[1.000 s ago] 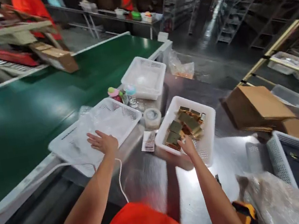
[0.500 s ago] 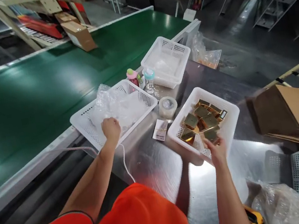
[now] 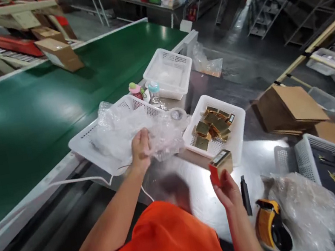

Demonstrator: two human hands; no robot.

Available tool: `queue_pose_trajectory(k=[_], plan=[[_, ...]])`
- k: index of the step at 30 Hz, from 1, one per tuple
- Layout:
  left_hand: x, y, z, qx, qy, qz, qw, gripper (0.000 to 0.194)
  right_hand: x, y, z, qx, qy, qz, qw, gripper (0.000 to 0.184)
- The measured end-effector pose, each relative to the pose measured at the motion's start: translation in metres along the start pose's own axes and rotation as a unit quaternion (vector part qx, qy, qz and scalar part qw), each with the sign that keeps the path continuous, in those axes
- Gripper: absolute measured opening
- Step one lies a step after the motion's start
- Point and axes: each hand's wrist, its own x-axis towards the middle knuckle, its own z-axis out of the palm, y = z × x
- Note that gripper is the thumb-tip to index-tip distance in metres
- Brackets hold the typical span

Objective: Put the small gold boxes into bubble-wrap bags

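Note:
My left hand (image 3: 141,149) pinches a piece of clear bubble wrap (image 3: 167,136), which spreads to the right over the steel table and partly covers the tape roll (image 3: 177,114). More crumpled wrap fills the white basket (image 3: 80,141) behind that hand. In my right hand (image 3: 226,186) is a small gold box (image 3: 221,163), held up by its lower part, with a pale label strip along its top edge. Just beyond it stands a white basket (image 3: 237,124) with several shiny gold boxes (image 3: 215,123) inside.
A green conveyor belt (image 3: 31,110) runs along the left. Near the right forearm lie a black cutter (image 3: 245,196), a yellow tape dispenser (image 3: 269,226) and plastic wrap (image 3: 304,205). Cardboard boxes (image 3: 290,108) and a basket of dark items (image 3: 309,156) stand right. Bottles (image 3: 155,95) sit behind.
My right hand has lifted a gold box out of the basket and drawn it nearer. My left hand has pulled bubble wrap rightward out of its basket. The view has turned right.

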Motion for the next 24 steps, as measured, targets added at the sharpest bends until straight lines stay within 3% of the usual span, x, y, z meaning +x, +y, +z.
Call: queue_pose_trajectory(k=[2,5,9,11,14,19,24], plan=[[-0.027,-0.007,0.015,-0.03,-0.085,-0.073,0.993,0.053,-0.02,0.008,0.018,0.037,-0.045,0.026,0.998,0.031],[-0.063,-0.017,0.023,-0.014,-0.185,-0.113,0.976,0.059,-0.045,0.009,0.04,0.07,-0.113,0.046,0.99,0.03],[-0.085,-0.023,0.013,0.016,-0.391,-0.183,0.902,0.058,-0.053,0.005,0.046,0.036,-0.148,0.056,0.987,0.025],[-0.088,-0.026,0.005,0.017,-0.444,-0.195,0.874,0.057,-0.05,0.006,0.039,0.022,-0.154,0.069,0.985,0.026],[-0.09,-0.036,-0.002,0.013,-0.409,-0.186,0.893,0.059,-0.051,0.014,0.024,0.007,-0.155,0.092,0.984,0.029],[-0.097,-0.062,-0.006,0.047,-0.256,-0.109,0.959,0.054,-0.066,0.035,0.008,-0.044,-0.169,0.072,0.982,0.05],[-0.11,-0.068,-0.01,0.087,-0.215,0.022,0.973,0.038,-0.064,0.053,0.018,-0.072,-0.077,0.048,0.993,0.037]])
